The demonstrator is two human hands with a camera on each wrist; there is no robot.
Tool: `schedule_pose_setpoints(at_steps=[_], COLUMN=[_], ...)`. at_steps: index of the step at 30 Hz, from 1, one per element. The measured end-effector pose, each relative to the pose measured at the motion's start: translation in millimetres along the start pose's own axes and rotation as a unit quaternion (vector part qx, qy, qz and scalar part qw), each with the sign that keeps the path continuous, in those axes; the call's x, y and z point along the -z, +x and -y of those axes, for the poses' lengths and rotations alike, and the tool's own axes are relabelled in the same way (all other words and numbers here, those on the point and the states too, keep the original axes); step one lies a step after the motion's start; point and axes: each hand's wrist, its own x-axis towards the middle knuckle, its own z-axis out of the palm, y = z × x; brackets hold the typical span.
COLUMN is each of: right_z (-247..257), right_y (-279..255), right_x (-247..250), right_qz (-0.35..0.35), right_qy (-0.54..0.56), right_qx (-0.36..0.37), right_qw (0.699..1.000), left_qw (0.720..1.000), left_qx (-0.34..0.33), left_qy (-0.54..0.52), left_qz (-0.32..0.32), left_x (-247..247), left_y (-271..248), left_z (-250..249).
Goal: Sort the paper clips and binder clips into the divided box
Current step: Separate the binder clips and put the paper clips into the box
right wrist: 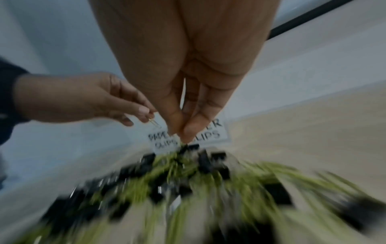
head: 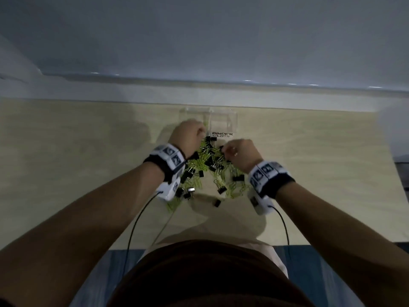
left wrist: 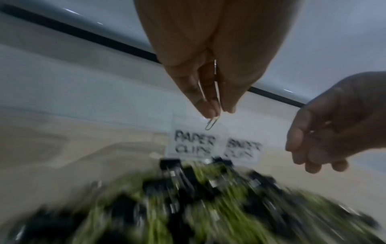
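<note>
A clear divided box (head: 232,120) stands at the table's far side, labelled PAPER CLIPS (left wrist: 193,145) on its left half and BINDER CLIPS (head: 222,135) on its right. In front of it lies a mixed pile (head: 210,169) of green paper clips and black binder clips. My left hand (left wrist: 219,112) pinches a silver paper clip (left wrist: 212,123) just in front of the box's left half. My right hand (right wrist: 181,137) has thumb and fingers pinched on a black binder clip (right wrist: 189,147) at the pile's far edge.
The pile spreads between both wrists towards me, with stray binder clips (head: 217,203) near the front. Bare wooden tabletop (head: 88,162) lies left and right of it. A pale wall ledge (head: 199,89) runs behind the box. Wrist cables trail back to my body.
</note>
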Motion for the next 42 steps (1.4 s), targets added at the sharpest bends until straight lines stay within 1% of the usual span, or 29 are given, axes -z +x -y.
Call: schedule_pose_setpoints(at_steps=[3,5,8,10,14,16,21,24,27,29,33,35,37,39,42], right_z=[-18.1,-20.7,-25.0,-28.4,-30.2,-30.9,-33.1,-35.2,-44.3,-50.5,-60.0,-67.4,-80.5,-97.9,-113.3], right_y=[-36.8,-53.5,-69.3,-72.0,-70.4,-71.9,-74.8,-78.0,-78.0,-76.0,-69.0,-67.8,-67.9,-66.1,-63.2], right_x=[-21.9,-37.7,-61.0,-73.0,-82.2,-82.1,-80.7,-74.1,-69.4,-67.6,-58.3,-47.3,-32.0,-19.2,-10.6], right_qz=[0.059,0.076,0.049,0.032,0.002,-0.009,-0.045,-0.032,-0.026,-0.031,-0.008,-0.042,-0.106,-0.152,-0.147], right_qy=[-0.041,-0.037,-0.031,-0.03,-0.051,-0.053,-0.01,0.019,0.058,0.093,0.167,0.174,0.161,0.14,0.122], right_qx=[0.023,0.017,0.021,0.029,0.026,0.046,0.071,0.07,0.041,0.0,-0.08,-0.095,-0.109,-0.123,-0.131], right_qw=[0.997,0.996,0.998,0.999,0.998,0.997,0.996,0.997,0.997,0.995,0.983,0.979,0.975,0.971,0.973], left_qw=[0.99,0.976,0.948,0.939,0.944,0.95,0.959,0.955,0.951,0.955,0.965,0.977,0.99,0.994,0.987], left_qx=[-0.079,-0.1,-0.133,-0.14,-0.132,-0.126,-0.124,-0.136,-0.146,-0.148,-0.109,-0.088,-0.064,-0.035,0.004], left_qy=[0.027,0.042,0.085,0.116,0.119,0.117,0.11,0.118,0.133,0.131,0.093,0.076,0.06,0.075,0.152], left_qz=[0.118,0.189,0.277,0.293,0.277,0.262,0.231,0.236,0.239,0.222,0.22,0.178,0.112,0.068,0.044], left_x=[-31.4,-51.6,-74.8,-81.9,-88.4,-91.1,-97.7,-96.5,-89.6,-84.7,-72.2,-63.4,-53.1,-42.8,-35.4], left_y=[-49.5,-71.6,-87.6,-92.9,-100.6,-102.6,-107.7,-107.7,-105.3,-102.9,-93.9,-89.4,-83.0,-74.2,-62.1], left_z=[-4.1,-2.9,3.4,6.1,11.6,12.6,9.2,9.5,15.7,22.9,36.3,40.9,45.2,51.7,60.0])
